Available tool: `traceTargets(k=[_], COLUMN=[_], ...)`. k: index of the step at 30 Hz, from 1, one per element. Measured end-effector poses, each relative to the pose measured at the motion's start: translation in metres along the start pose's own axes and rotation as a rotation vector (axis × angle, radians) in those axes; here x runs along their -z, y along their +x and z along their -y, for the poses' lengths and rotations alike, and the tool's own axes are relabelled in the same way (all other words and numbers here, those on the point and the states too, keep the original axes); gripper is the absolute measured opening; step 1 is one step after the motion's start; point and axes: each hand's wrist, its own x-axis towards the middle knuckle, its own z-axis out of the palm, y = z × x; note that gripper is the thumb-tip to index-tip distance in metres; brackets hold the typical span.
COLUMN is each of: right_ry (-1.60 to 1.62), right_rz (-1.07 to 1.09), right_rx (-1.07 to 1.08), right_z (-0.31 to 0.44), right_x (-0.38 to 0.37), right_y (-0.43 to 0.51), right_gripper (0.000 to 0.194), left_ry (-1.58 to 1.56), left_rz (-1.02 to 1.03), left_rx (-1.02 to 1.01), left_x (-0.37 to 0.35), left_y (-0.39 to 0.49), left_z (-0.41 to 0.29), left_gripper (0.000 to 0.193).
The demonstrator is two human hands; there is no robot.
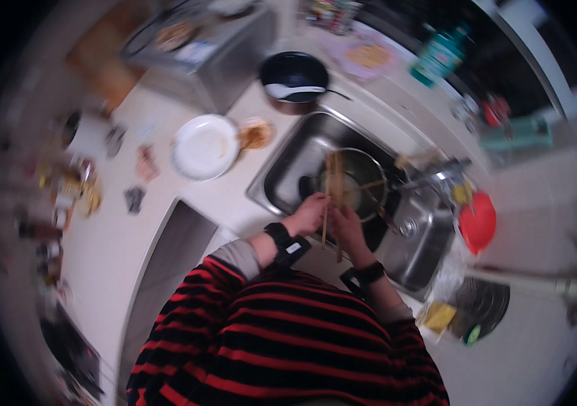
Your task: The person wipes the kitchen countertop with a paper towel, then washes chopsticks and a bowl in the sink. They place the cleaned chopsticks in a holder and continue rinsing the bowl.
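My left hand (313, 213) is closed on a pale wooden chopstick (326, 175). Beside it, my right hand (347, 229) grips several more wooden chopsticks (338, 175). Both hands are over the near edge of a stainless-steel double sink (286, 152). Below the chopsticks, in the larger basin, sits a round metal pot or bowl (372, 157) with liquid in it. A thin utensil lies across its right side. Motion blur hides the exact grip of the fingers.
A white plate (204, 147) and a small dish of brown food (257, 133) stand left of the sink. Behind it is a dark pan (294, 76). The faucet (438, 175) and a red bowl (477, 222) are at the right, with a yellow sponge (439, 317) lower down.
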Motion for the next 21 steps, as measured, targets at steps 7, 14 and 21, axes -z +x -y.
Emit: traceTargets(k=[7, 14, 21], right_ry=[-0.572, -0.083, 0.686], right_rz=[-0.142, -0.155, -0.185], right_rx=[0.546, 0.127, -0.097], right_z=[-0.015, 0.0, -0.012], right_x=[0.026, 0.14, 0.204], right_y=[-0.013, 0.018, 0.095], right_gripper=[0.043, 0.038, 0.046], left_ry=[0.165, 0.249, 0.083], left_rz=[0.006, -0.091, 0.109], left_rx=[0.084, 0.177, 0.235], left_x=[-0.05, -0.062, -0.088], left_y=[0.021, 0.034, 0.026], left_z=[0.012, -0.001, -0.013], left_gripper=[0.019, 0.014, 0.025])
